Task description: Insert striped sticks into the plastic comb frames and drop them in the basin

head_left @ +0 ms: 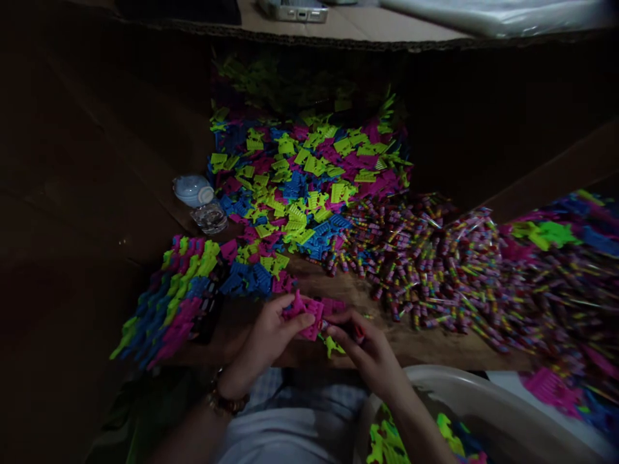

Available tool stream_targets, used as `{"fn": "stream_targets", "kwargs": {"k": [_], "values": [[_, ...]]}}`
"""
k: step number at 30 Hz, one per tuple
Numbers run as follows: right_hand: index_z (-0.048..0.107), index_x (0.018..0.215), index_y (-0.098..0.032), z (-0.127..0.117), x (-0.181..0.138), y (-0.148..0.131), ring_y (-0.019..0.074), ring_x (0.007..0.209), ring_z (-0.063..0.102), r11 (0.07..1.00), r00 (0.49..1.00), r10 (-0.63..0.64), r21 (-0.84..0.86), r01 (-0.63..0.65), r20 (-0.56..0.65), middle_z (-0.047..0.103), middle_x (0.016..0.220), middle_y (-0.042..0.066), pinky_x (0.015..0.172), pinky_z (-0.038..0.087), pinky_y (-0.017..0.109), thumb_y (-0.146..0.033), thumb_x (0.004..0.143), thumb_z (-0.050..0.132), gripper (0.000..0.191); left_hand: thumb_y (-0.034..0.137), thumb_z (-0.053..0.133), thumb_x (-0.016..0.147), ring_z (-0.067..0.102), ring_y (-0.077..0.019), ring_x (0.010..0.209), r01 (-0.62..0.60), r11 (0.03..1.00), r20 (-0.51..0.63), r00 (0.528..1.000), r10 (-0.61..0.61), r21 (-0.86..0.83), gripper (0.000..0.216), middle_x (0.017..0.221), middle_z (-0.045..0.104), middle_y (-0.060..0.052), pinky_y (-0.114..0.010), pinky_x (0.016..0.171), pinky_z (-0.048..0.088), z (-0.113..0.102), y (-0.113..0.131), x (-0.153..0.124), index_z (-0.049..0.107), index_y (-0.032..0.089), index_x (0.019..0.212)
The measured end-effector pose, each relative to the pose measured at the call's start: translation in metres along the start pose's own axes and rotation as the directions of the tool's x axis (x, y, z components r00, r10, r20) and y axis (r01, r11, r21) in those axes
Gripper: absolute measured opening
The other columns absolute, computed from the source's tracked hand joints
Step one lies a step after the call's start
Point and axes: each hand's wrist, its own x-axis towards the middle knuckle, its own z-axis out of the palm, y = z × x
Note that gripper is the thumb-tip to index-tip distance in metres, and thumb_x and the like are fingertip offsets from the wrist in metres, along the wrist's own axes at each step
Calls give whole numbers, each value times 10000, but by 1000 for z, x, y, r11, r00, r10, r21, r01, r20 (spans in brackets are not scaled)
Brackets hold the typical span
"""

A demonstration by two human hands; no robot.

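Note:
My left hand (271,330) grips a pink plastic piece (312,316) with ridges, the thumb lying across its front. At that piece's right edge, the fingers of my right hand (370,348) are closed round a small item with a red end (358,333), mostly hidden by the fingers. It looks like one of the small printed tubes (449,264) heaped to the right. Under my hands, a yellow-green plastic piece (333,347) lies on the wooden board (358,289). Another pink piece (333,305) lies just behind my fingers.
Pink, blue and yellow-green plastic pieces (294,187) spread across the back. Stacked rows of them (178,296) stand at left, near a light-blue lidded container (192,190). A pale tub (435,372) with pieces sits at front right. A cardboard ledge (358,32) crosses the top.

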Motion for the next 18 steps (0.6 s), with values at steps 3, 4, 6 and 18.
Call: {"fn": "stream_targets", "kwargs": {"k": [3,4,6,18], "values": [[623,864,-188,8,-1,7,165,693,589,991,997,-76,-109,75,-4,666,765,36,625,435,242,-314,863,520,163,371,694,706,566,-147,697,-55,989,-77,995,66,139,250,716,626,-5,-220,649,462,1,-18,1,640,138,782],[613,868,-188,10,-1,10,168,699,597,987,996,-92,-133,91,0,671,776,41,628,438,243,-297,868,505,154,360,680,723,568,-148,696,-74,976,-110,989,98,203,231,705,627,-2,-218,652,457,2,-24,0,643,142,790],[595,873,-189,12,0,17,174,702,609,980,995,-101,-174,100,4,676,786,47,626,444,246,-278,876,480,145,353,652,754,591,-166,725,-97,937,-146,977,154,336,220,738,654,-14,-233,681,462,4,-30,-2,656,159,858],[596,968,-198,-12,5,37,278,916,565,682,933,-325,-722,120,-152,627,1031,134,767,449,393,-61,735,454,305,237,518,854,496,-295,1170,-224,223,72,840,538,949,326,1223,610,-124,-493,1055,285,-80,-15,35,608,173,1161]]}}
